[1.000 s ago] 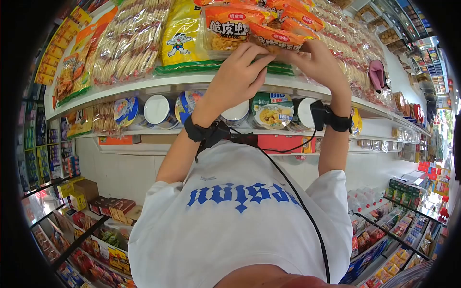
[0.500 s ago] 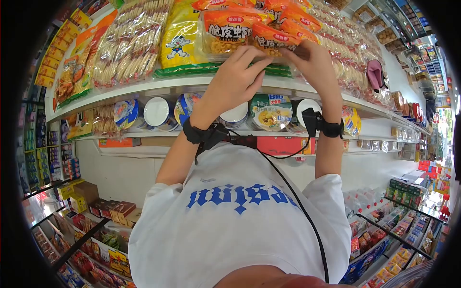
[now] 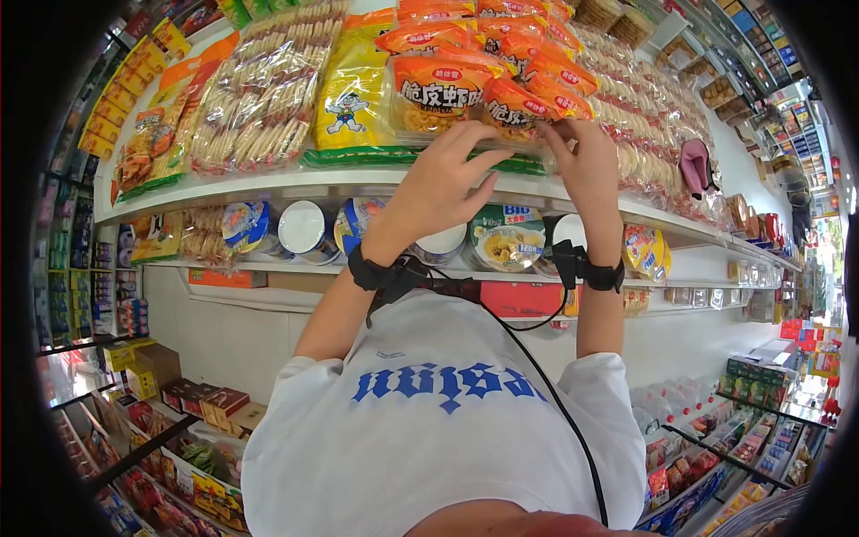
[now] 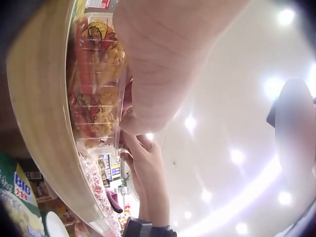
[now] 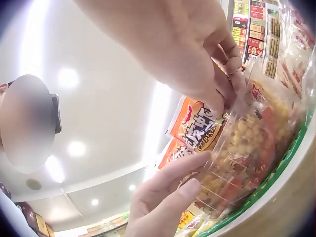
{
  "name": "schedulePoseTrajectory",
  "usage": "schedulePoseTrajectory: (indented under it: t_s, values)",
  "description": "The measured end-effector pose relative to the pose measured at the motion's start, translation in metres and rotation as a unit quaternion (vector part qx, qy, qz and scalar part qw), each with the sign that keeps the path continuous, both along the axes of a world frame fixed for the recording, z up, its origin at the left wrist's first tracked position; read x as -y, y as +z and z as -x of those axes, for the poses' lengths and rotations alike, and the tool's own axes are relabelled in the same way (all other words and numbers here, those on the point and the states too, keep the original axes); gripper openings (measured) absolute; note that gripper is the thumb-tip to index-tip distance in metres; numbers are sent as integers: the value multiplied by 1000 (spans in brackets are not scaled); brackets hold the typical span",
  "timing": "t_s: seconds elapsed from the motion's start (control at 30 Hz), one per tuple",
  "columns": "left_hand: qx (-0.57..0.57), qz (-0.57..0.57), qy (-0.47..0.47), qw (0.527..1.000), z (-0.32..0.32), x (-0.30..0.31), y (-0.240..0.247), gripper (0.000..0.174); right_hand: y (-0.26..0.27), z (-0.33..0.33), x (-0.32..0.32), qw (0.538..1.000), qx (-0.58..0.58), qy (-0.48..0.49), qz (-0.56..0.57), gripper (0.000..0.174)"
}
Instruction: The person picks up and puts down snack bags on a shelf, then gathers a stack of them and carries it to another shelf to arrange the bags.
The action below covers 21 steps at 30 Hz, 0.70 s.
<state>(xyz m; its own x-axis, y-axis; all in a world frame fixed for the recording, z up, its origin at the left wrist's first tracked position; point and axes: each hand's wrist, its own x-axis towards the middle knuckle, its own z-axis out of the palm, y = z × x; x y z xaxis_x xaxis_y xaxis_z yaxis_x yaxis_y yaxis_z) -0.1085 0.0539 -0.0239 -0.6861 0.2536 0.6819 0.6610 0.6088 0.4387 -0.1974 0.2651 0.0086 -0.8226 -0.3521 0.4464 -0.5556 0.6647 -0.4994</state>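
In the head view, orange-labelled snack packs with clear fronts stand in rows on the upper shelf. The right-hand front pack (image 3: 512,112) leans beside another front pack (image 3: 438,94). My right hand (image 3: 586,166) pinches the right edge of that right-hand pack between thumb and fingers; the right wrist view shows these fingers (image 5: 229,91) at the clear plastic edge. My left hand (image 3: 445,183) touches the lower front of the packs with its fingers extended and its thumb spread away. Yellow curls show through the clear plastic (image 5: 247,138).
A yellow-and-green bag (image 3: 353,112) lies left of the packs, next to bagged crackers (image 3: 268,98). More bagged crackers (image 3: 649,134) are on the right, with a pink item (image 3: 695,167) hanging there. Below the shelf edge (image 3: 295,183) stand instant-noodle tubs (image 3: 507,237).
The head view has tilted, so more pack rows show. My right hand has shifted slightly left and down, and the pack's label shows more fully. My left thumb has spread from its fingers.
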Motion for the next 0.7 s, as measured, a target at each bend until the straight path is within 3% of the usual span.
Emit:
schedulePoseTrajectory:
  t_s: [0.07,0.27,0.47,0.57,0.7]
  values:
    - [10,2,3,1000,-2,0,0,35,1,-4,0,999,39,-8,-14,26]
    - [-14,37,13,999,-2,0,3,40,4,-13,-7,949,111,74,287,27]
    - [7,69,39,997,-2,-5,9,50,-9,-3,-9,963,104,56,241,25]
    - [3,97,58,994,-1,-6,5,53,3,-11,3,977,84,-1,195,19]
    - [-1,107,60,992,-2,-7,3,55,-6,-4,5,973,71,9,219,16]
